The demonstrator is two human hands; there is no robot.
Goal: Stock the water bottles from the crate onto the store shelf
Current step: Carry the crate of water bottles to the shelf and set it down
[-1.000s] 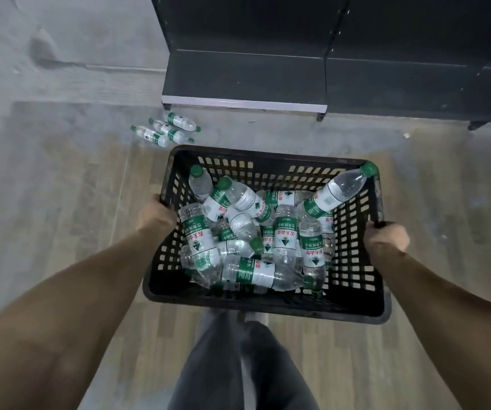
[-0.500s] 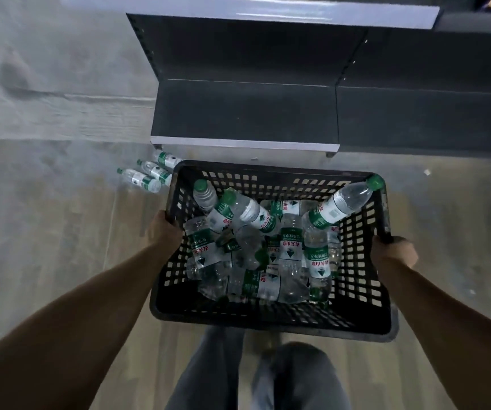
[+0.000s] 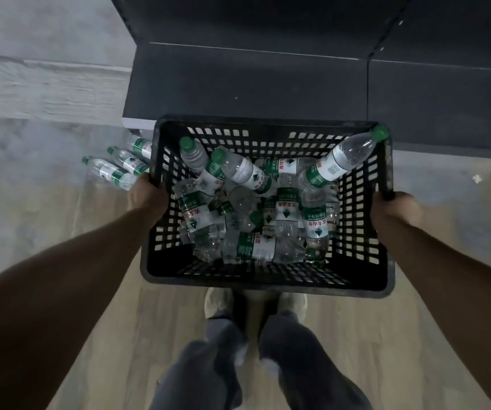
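- The left hand [image 3: 149, 194] grips the left rim of the crate [image 3: 268, 281], fingers curled over the edge.
- The right hand [image 3: 395, 209] clamps the right rim the same way, so the crate hangs between the two hands, carried clear of the floor [image 3: 61, 232].
- Between the grips, inside the crate, lies a loose heap of bottles [image 3: 256, 220] (clear plastic, green caps, green-and-white labels), pointing every way.
- One bottle [image 3: 342, 158] leans up toward the far right corner, its cap just beyond and above the right hand, at rim level.
- Just beyond the left hand, outside the crate, three more bottles [image 3: 120, 167] lie on their sides on the floor, partly hidden by the crate wall.
- Past both hands stands the dark shelf [image 3: 253, 78]; the crate's far edge overlaps its front lip in the view.
- Below the crate, nearer than the hands, are the person's legs [image 3: 256, 365] in grey trousers and pale shoes [image 3: 217, 303].
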